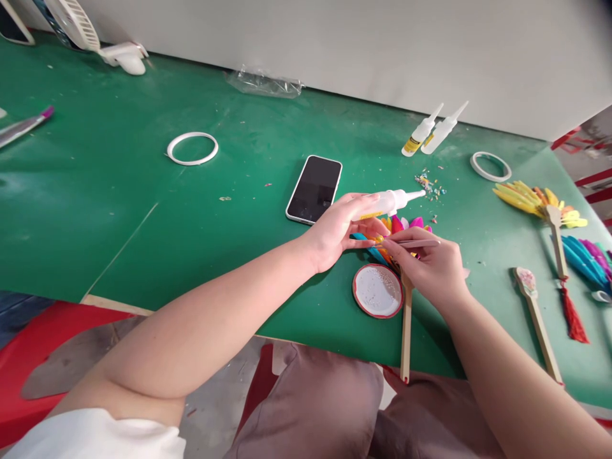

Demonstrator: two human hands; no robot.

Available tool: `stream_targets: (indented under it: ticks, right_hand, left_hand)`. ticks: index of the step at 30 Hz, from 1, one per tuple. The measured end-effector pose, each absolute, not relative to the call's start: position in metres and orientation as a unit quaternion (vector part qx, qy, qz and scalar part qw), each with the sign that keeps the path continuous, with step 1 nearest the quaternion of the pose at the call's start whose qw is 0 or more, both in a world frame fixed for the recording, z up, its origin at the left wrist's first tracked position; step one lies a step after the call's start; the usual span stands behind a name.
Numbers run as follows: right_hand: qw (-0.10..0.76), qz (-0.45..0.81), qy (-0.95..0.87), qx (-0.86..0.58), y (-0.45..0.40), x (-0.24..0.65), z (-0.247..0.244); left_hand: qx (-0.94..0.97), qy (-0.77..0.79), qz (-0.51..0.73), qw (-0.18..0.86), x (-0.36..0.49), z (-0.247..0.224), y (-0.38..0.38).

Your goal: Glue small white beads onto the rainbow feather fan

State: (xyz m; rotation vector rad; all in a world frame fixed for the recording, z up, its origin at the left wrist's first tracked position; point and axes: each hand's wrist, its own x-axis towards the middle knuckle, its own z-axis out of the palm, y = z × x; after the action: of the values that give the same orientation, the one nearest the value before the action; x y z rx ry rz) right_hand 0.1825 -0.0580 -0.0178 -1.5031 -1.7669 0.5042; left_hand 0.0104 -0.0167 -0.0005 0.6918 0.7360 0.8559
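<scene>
My left hand (pixel 337 231) is wrapped round a white squeeze glue bottle (pixel 393 201), whose long nozzle points right. Its lower fingers reach toward a small yellow piece (pixel 380 240) above a colourful feather fan. Tweezers (pixel 421 243) are pinched in my right hand (pixel 437 271), their tips close to that yellow piece; whether they grip it I cannot tell. Beneath both hands lies the feather fan (pixel 406 331), its wooden handle toward the table's front edge and its feathers partly hidden. Beside the handle is a round lid (pixel 377 291) holding tiny beads or stones.
A phone (pixel 314 189) lies left of my hands. Two glue bottles (pixel 430 132) stand behind, near scattered chips (pixel 429 185). White rings (pixel 192 148) sit on the green table. At right are a yellow feather fan (pixel 554 233) and a wooden handle (pixel 540 331).
</scene>
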Motion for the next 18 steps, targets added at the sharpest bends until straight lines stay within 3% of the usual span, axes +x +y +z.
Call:
stream_targets:
  ticks: [12, 18]
  right_hand:
    - [0.391, 0.228, -0.692, -0.563, -0.061, 0.185, -0.017]
    - [0.359, 0.197, -0.748, -0.523, -0.066, 0.188, -0.005]
  left_hand:
    - [0.364, 0.342, 0.424, 0.755, 0.003, 0.002, -0.011]
    - [0.344, 0.357, 0.449, 0.744, 0.003, 0.005, -0.012]
